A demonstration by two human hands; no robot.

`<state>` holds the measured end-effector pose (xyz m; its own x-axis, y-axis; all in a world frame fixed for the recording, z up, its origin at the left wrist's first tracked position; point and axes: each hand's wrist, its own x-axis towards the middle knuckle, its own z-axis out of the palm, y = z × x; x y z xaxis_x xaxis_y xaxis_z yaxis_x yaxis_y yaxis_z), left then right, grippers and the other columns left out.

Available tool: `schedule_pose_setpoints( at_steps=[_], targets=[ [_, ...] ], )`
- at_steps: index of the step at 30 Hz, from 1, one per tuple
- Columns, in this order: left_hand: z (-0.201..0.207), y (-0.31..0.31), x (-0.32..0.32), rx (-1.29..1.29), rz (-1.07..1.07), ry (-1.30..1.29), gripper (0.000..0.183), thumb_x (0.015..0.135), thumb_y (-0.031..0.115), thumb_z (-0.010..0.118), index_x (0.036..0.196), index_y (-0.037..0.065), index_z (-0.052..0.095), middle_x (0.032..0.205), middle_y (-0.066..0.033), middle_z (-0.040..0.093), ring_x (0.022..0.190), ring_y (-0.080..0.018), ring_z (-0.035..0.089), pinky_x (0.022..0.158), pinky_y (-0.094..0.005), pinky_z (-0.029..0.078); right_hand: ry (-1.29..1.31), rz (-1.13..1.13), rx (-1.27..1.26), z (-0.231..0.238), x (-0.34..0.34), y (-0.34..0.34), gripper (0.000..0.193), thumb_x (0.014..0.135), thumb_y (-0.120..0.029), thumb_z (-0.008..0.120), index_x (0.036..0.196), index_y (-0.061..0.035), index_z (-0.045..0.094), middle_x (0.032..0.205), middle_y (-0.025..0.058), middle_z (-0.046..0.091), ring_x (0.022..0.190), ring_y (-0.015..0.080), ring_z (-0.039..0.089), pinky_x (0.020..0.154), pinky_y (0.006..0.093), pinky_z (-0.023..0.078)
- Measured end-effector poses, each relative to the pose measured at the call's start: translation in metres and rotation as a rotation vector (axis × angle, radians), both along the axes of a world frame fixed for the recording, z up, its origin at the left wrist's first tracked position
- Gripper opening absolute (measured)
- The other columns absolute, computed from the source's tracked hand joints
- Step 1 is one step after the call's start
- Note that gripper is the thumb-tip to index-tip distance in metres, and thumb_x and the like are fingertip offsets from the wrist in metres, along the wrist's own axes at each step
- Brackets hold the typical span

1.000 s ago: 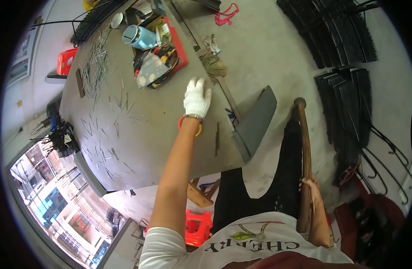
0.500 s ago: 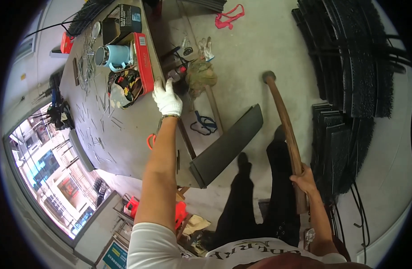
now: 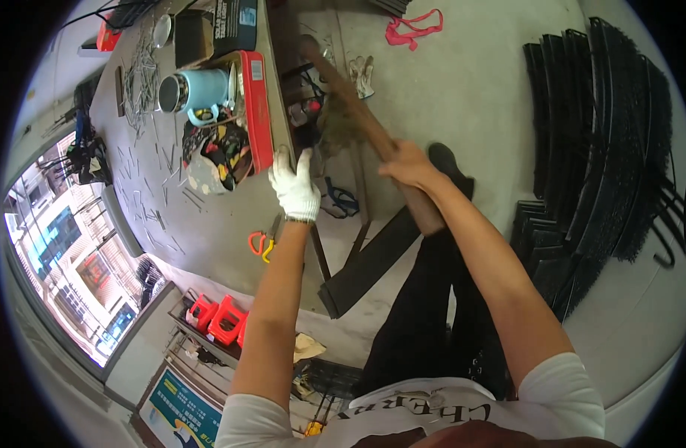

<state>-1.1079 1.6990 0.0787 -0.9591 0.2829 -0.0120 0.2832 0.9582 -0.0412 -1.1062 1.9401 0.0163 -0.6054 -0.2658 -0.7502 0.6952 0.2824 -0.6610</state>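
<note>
My left hand (image 3: 295,193), in a white knit glove, is at the edge of the grey table (image 3: 216,250), beside the red box (image 3: 259,112). Its fingers point away from me with a gap between them, and I see nothing held. My bare right hand (image 3: 412,166) is wrapped round a long wooden-handled tool (image 3: 358,112) with a round dark head. The tool slants up and left, its head near the table's far right edge. Behind the gloved wrist lie scissors-like handles (image 3: 262,245), one red and one yellow.
The box holds a light blue mug (image 3: 209,88) and patterned cloth (image 3: 222,153). Loose metal rods (image 3: 141,97) lie on the table. A dark flat strip (image 3: 373,261) leans by its corner. Black bristled strips (image 3: 604,127) are stacked at right. Red stools (image 3: 227,319) stand below the table.
My right hand has lifted the tool and brought it up and to the left, from beside my leg toward the table. My gloved left hand stays by the table edge. The view has shifted slightly.
</note>
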Motion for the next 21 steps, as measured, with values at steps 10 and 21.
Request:
schedule_pose_setpoints(
  at_steps=[10, 21],
  targets=[
    [0.005, 0.002, -0.013, -0.023, 0.083, -0.045, 0.056, 0.062, -0.004, 0.055, 0.115, 0.015, 0.057, 0.124, -0.0229, 0.042, 0.117, -0.0406, 0.04, 0.096, -0.0514, 0.034, 0.063, 0.227, 0.17, -0.027, -0.168, -0.066, 0.045, 0.06, -0.022, 0.075, 0.088, 0.0098, 0.061, 0.089, 0.0267, 0.062, 0.087, 0.0347, 0.062, 0.073, 0.038, 0.05],
    [0.001, 0.006, -0.024, -0.044, 0.089, -0.037, 0.048, 0.064, -0.007, 0.054, 0.105, 0.017, 0.063, 0.117, -0.0202, 0.044, 0.103, -0.0393, 0.047, 0.086, -0.0478, 0.042, 0.076, 0.176, 0.202, -0.052, -0.216, -0.027, 0.049, 0.06, -0.021, 0.073, 0.094, 0.0103, 0.057, 0.087, 0.0263, 0.062, 0.086, 0.0353, 0.062, 0.073, 0.0384, 0.049]
  ],
)
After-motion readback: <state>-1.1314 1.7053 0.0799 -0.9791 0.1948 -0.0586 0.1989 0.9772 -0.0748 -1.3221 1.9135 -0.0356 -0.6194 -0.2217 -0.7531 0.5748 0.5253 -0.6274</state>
